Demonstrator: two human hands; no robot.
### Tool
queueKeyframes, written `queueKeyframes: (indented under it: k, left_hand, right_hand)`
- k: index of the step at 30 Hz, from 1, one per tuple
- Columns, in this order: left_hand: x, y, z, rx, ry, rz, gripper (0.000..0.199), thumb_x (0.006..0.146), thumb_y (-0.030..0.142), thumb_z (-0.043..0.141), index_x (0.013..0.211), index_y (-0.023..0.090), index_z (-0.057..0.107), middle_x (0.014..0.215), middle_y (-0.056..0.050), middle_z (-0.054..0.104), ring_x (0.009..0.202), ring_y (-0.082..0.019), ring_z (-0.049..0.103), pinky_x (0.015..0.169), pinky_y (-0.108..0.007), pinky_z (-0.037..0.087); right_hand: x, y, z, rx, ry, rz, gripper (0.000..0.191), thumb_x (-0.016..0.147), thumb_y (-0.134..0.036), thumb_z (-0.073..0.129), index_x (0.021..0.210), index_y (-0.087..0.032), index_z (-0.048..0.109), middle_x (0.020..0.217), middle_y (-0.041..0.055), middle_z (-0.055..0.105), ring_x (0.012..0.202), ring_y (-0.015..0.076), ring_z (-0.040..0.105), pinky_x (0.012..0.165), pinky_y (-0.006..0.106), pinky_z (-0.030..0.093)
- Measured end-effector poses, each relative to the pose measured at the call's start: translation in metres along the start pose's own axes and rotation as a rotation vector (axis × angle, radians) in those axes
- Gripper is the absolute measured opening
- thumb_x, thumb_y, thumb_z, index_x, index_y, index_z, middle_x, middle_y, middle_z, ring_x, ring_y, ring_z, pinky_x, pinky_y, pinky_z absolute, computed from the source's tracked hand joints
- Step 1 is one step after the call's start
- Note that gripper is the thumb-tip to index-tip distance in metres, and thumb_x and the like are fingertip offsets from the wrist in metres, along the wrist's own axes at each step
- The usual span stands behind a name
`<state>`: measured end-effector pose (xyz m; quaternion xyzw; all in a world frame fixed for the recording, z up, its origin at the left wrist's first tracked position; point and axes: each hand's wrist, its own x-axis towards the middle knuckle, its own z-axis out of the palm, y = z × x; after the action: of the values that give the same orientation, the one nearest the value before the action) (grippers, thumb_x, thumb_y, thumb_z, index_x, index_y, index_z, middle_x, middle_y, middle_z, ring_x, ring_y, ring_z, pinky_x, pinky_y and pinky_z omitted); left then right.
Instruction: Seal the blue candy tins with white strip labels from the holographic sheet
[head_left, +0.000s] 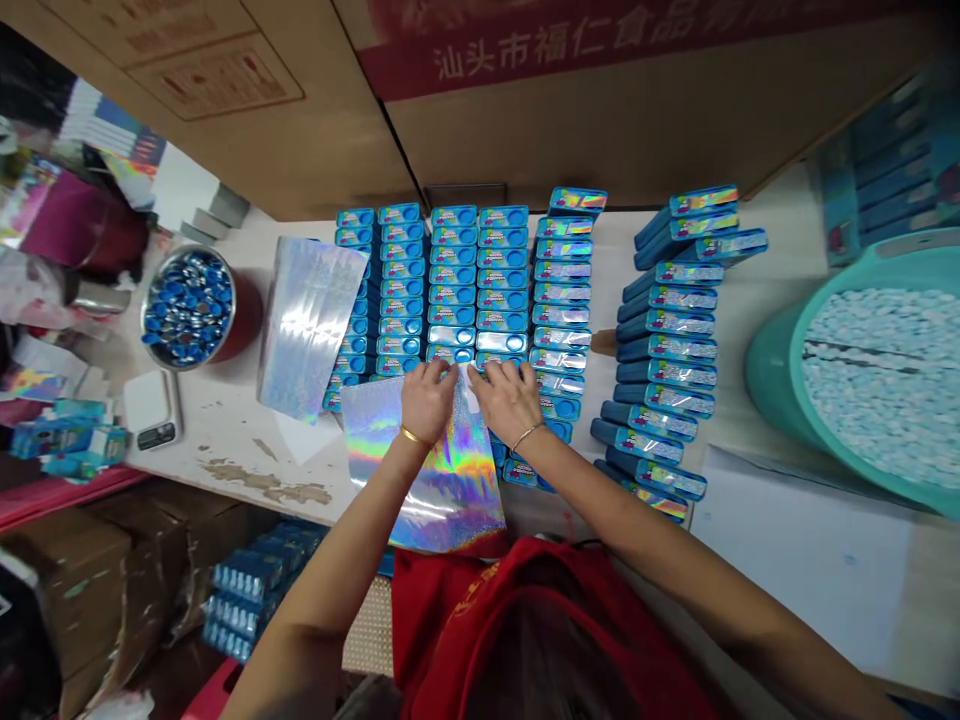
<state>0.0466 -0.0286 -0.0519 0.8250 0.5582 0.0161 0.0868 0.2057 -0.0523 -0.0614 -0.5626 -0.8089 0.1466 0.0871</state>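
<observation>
My left hand (429, 402), with a gold bracelet at the wrist, is closed on the top edge of a shiny holographic sheet (442, 490). The sheet hangs down toward my lap, over the near edge of the table. Beside it, my right hand (508, 400) has its fingers bent and closed, with a small pale strip (472, 396) by the thumb. Both hands are over rows of small blue boxes (452, 275) standing on the table. Shiny film covers the tops of the row to the right (562, 290). What the right fingertips pinch is too small to tell.
Another silvery sheet (311, 325) lies over boxes at the left. Past it stand a metal bowl of blue caps (187, 305) and a small scale (154, 405). At the right are another box row (679, 345) and a teal tub of pale tablets (776, 370). Large cartons (600, 150) line the back.
</observation>
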Motion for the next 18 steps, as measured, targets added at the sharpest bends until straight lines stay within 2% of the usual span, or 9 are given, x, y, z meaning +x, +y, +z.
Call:
queueKeyframes:
  k: [4, 8, 9, 11, 14, 16, 18]
  left_hand:
    - [-0.008, 0.002, -0.003, -0.029, 0.009, 0.028, 0.022, 0.091, 0.021, 0.044, 0.104, 0.021, 0.063, 0.111, -0.011, 0.063, 0.095, -0.025, 0.055, 0.075, -0.038, 0.038]
    - [-0.032, 0.018, -0.019, -0.280, 0.100, 0.009, 0.014, 0.091, 0.025, 0.046, 0.087, 0.019, 0.059, 0.099, -0.010, 0.063, 0.093, -0.021, 0.056, 0.080, -0.036, 0.041]
    - [-0.039, 0.025, -0.025, -0.375, 0.151, -0.041, 0.013, 0.090, 0.027, 0.048, 0.084, 0.019, 0.057, 0.093, -0.008, 0.063, 0.090, -0.020, 0.056, 0.080, -0.035, 0.041]
    - [-0.050, 0.039, -0.038, -0.602, 0.295, -0.236, 0.013, 0.088, 0.031, 0.054, 0.081, 0.020, 0.055, 0.082, -0.004, 0.061, 0.082, -0.017, 0.056, 0.079, -0.032, 0.042]
    - [-0.052, 0.062, -0.051, -1.041, 0.458, -0.582, 0.019, 0.081, 0.035, 0.064, 0.080, 0.019, 0.054, 0.076, 0.000, 0.058, 0.074, -0.013, 0.056, 0.073, -0.027, 0.043]
    - [-0.045, 0.076, -0.052, -1.329, 0.468, -0.711, 0.025, 0.073, 0.036, 0.071, 0.078, 0.019, 0.054, 0.072, 0.002, 0.057, 0.070, -0.011, 0.056, 0.070, -0.024, 0.044]
    - [-0.036, 0.089, -0.048, -1.530, 0.434, -0.781, 0.029, 0.066, 0.034, 0.076, 0.074, 0.018, 0.054, 0.066, 0.004, 0.055, 0.064, -0.009, 0.054, 0.067, -0.022, 0.043]
  right_hand:
    - [-0.001, -0.001, -0.002, 0.011, -0.011, 0.009, 0.041, 0.097, -0.022, 0.033, 0.133, -0.018, 0.051, 0.107, 0.0125, 0.059, 0.093, 0.0252, 0.040, 0.085, 0.042, 0.022]
    - [0.002, -0.001, -0.005, 0.049, -0.031, 0.023, 0.040, 0.096, -0.022, 0.035, 0.131, -0.019, 0.053, 0.106, 0.0127, 0.059, 0.095, 0.0254, 0.041, 0.085, 0.042, 0.023]
    - [0.002, -0.001, -0.007, 0.076, -0.036, 0.031, 0.039, 0.096, -0.022, 0.037, 0.131, -0.019, 0.054, 0.106, 0.0127, 0.059, 0.096, 0.0255, 0.042, 0.085, 0.042, 0.024]
    - [-0.004, 0.001, -0.013, 0.196, -0.003, 0.081, 0.037, 0.096, -0.025, 0.040, 0.129, -0.020, 0.056, 0.106, 0.0121, 0.060, 0.097, 0.0256, 0.044, 0.086, 0.042, 0.026]
    - [-0.025, 0.003, -0.024, 0.606, 0.175, 0.216, 0.039, 0.098, -0.038, 0.033, 0.119, -0.020, 0.061, 0.102, 0.0098, 0.061, 0.098, 0.0237, 0.049, 0.087, 0.039, 0.034]
    - [-0.044, 0.003, -0.030, 0.931, 0.243, 0.320, 0.045, 0.096, -0.050, 0.033, 0.110, -0.020, 0.063, 0.098, 0.0076, 0.062, 0.095, 0.0217, 0.052, 0.085, 0.037, 0.039]
    - [-0.062, 0.003, -0.033, 1.175, 0.224, 0.446, 0.044, 0.089, -0.058, 0.045, 0.100, -0.020, 0.063, 0.090, 0.0048, 0.062, 0.086, 0.0198, 0.055, 0.079, 0.034, 0.042]
